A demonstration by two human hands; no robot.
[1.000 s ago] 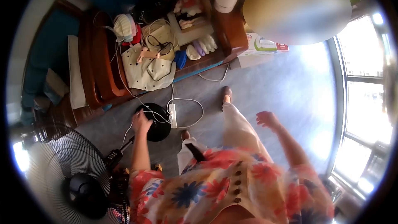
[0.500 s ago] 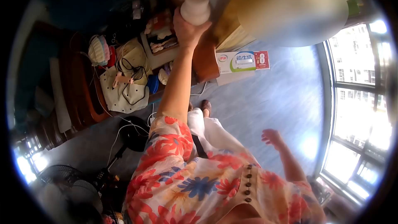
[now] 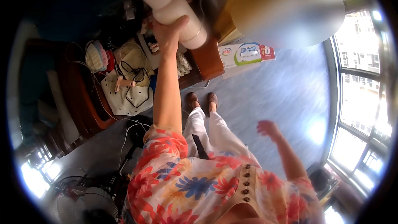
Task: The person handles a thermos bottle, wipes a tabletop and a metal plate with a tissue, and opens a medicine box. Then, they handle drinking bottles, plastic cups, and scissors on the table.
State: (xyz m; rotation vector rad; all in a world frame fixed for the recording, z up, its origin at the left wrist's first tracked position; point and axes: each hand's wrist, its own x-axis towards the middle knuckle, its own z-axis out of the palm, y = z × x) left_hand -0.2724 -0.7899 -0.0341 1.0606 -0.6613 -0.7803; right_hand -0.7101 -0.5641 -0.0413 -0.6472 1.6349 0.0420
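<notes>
My left hand (image 3: 168, 33) is stretched forward and closed around a white bottle (image 3: 180, 18), with the thumb along its side. The bottle is tilted, its narrower capped end toward the upper left. It is above a cluttered wooden table, beside the reddish-brown table corner (image 3: 209, 60). Small items in a box behind the hand are partly hidden. My right hand (image 3: 268, 129) hangs over the floor at the right, holding nothing, its fingers loosely apart and slightly blurred.
A white milk carton (image 3: 242, 54) with green and red print is beyond the table corner. A dotted cream cloth bag (image 3: 124, 93) with a black cord lies left. A fan (image 3: 85, 199) stands lower left, white cables (image 3: 124, 141) cross the floor, and windows (image 3: 360, 91) line the right.
The bottle has gone from nearly end-on to tilted, showing its long side, and my left hand has shifted slightly left. My right hand has risen a little. Both feet now show.
</notes>
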